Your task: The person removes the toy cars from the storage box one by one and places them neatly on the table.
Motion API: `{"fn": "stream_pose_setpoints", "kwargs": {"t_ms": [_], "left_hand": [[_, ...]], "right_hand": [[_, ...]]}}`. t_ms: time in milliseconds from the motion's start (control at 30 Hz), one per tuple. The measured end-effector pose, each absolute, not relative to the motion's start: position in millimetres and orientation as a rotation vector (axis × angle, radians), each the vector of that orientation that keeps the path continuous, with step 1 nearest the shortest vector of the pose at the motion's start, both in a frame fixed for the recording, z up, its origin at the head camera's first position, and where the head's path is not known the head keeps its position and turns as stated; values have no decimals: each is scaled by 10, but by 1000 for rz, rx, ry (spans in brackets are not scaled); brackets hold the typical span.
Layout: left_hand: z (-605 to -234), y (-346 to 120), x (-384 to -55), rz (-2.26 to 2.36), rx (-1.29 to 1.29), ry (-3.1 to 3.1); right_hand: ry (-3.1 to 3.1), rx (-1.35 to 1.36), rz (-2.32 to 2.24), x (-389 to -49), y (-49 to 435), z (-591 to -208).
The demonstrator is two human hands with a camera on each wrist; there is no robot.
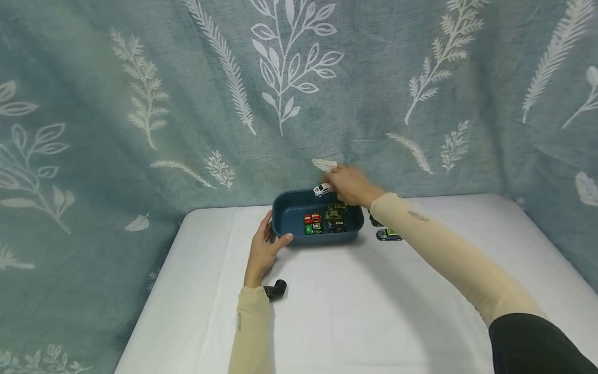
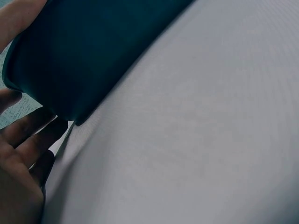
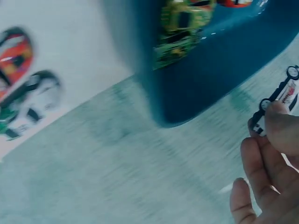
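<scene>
A blue plastic bin sits at the back of the table with several small toy cars inside. My left hand holds its near left corner; in the left wrist view the thumb lies against the bin's wall and the spread fingers meet its end. Above the bin's far rim, my right hand pinches a white toy car between thumb and fingers. The right wrist view shows that car's printed side and dark wheels. Inside the bin, a red car and a green car lie left of camouflage-patterned ones.
Right of the bin, a blue and green toy car lies on the white tablecloth; another dark one is partly hidden by the right forearm. A green leaf-patterned curtain hangs close behind the bin.
</scene>
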State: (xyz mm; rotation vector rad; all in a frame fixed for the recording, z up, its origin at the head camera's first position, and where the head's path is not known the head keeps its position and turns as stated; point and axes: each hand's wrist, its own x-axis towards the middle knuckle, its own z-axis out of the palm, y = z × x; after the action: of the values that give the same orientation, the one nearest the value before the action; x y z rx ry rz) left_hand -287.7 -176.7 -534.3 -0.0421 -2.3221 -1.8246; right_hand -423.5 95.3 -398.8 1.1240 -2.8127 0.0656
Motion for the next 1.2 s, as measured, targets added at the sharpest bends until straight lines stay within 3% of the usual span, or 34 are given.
{"fn": "stream_pose_setpoints", "kwargs": {"t_ms": [700, 1200], "left_hand": [[-5356, -1747, -2865, -1863, -60, -2293], [-5354, -1755, -2872, -1872, -36, -2302]], "right_hand": [[-2830, 892, 111, -4179, 2347, -4159], [-2880, 783, 98, -4187, 2877, -4466]]}}
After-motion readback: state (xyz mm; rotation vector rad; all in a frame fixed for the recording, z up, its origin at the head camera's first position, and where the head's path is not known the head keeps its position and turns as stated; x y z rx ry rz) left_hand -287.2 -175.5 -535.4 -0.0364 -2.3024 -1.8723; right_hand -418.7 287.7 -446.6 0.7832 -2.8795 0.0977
